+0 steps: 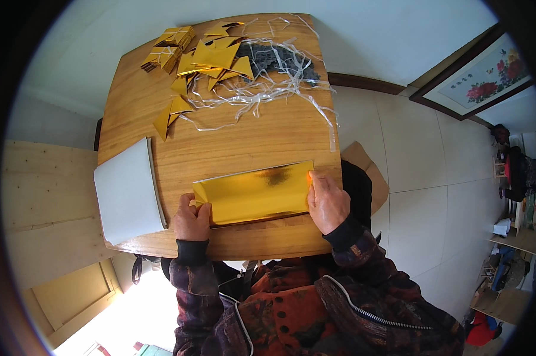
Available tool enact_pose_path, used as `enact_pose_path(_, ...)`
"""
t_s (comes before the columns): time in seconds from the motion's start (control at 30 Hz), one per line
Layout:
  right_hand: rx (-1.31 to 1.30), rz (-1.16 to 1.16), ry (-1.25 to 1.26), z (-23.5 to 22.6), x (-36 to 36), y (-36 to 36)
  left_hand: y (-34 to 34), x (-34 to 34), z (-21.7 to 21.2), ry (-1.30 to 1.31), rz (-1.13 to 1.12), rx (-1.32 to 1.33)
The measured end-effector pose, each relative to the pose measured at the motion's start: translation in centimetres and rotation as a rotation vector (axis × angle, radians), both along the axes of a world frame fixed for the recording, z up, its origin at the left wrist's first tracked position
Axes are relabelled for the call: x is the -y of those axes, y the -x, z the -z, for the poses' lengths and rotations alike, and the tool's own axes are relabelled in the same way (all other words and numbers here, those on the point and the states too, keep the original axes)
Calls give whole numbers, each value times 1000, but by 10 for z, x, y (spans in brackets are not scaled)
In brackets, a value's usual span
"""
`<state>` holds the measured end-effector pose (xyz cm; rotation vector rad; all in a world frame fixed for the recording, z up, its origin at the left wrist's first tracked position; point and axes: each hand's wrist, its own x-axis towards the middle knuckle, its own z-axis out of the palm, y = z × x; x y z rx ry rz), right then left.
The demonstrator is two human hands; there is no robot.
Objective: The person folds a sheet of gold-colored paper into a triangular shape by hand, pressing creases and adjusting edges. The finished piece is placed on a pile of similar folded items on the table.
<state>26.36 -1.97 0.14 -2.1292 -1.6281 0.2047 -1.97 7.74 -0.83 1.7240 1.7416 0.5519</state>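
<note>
A sheet of shiny gold foil paper (253,193), folded to a long strip, lies crosswise near the front edge of the wooden table (250,139). My left hand (192,219) pinches its left end, where a corner looks folded in. At the right end my right hand (327,202) grips the strip between thumb and curled fingers; something orange shows at a fingertip. Left of my left hand lies a stack of white-backed sheets (130,193).
Folded gold paper pieces (217,56) are heaped at the far side, beside tied gold bundles (163,57). Tangled clear plastic strips (262,95) spread over a dark grey pile (265,58). A cardboard piece (368,169) is on the floor to the right.
</note>
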Motion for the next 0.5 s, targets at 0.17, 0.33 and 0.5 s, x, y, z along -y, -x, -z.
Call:
enact_pose_path(0.17,-1,-6,-1,-1,0,0,1,0,2,33,-12,18)
enact_pose_path(0.33,-38,-10,-22,-2,1,-1,-1,1,-1,1,-11,-1)
enact_pose_path(0.5,-21,-10,-14,-1,0,-1,-3,1,-3,0,-14,-1)
